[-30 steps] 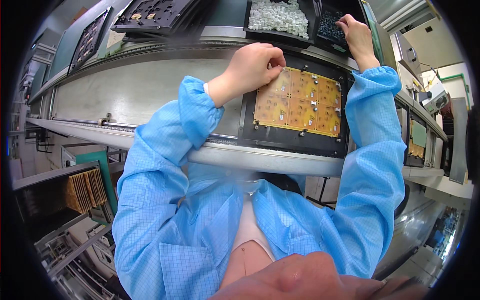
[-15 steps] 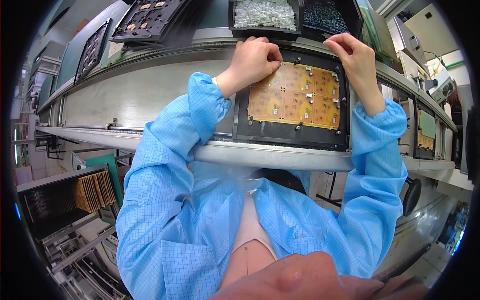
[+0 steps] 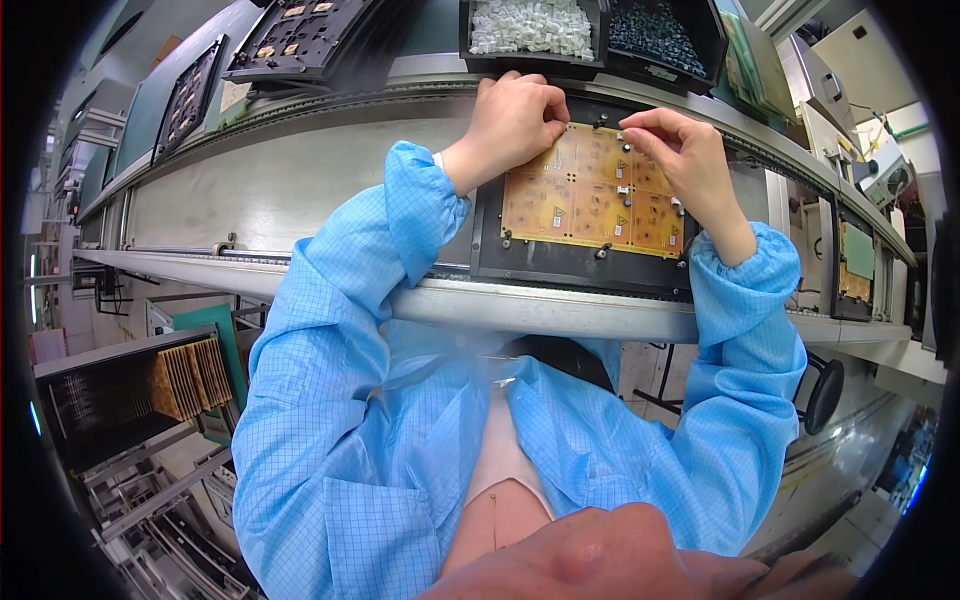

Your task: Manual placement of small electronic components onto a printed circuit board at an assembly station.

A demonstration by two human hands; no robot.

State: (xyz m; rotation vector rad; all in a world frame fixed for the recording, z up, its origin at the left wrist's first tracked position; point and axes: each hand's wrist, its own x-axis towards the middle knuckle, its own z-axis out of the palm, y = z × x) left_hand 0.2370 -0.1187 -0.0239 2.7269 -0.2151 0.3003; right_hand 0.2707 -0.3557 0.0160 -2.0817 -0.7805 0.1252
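Note:
A yellow-brown circuit board panel (image 3: 538,208) lies in a black carrier frame (image 3: 560,267) on the conveyor, with several small white connectors (image 3: 623,192) standing on it. My left hand (image 3: 514,120) is closed in a pinch over the panel's far left corner; whatever its fingertips hold is hidden. Over the far right part of the panel, my right hand (image 3: 688,165) has its thumb and forefinger pinched together close to a small white part. I cannot make out what is between them. That hand covers some of the panel's right side.
Beyond the conveyor stand a black bin of white parts (image 3: 530,28) and a black bin of dark parts (image 3: 652,42). Another black fixture (image 3: 300,40) sits at the far left. A metal rail (image 3: 560,309) runs along the near side. A rack of boards (image 3: 190,380) stands lower left.
My right hand has come left and nearer, from beside the bin of dark parts to over the panel's far right part. My left hand has barely moved.

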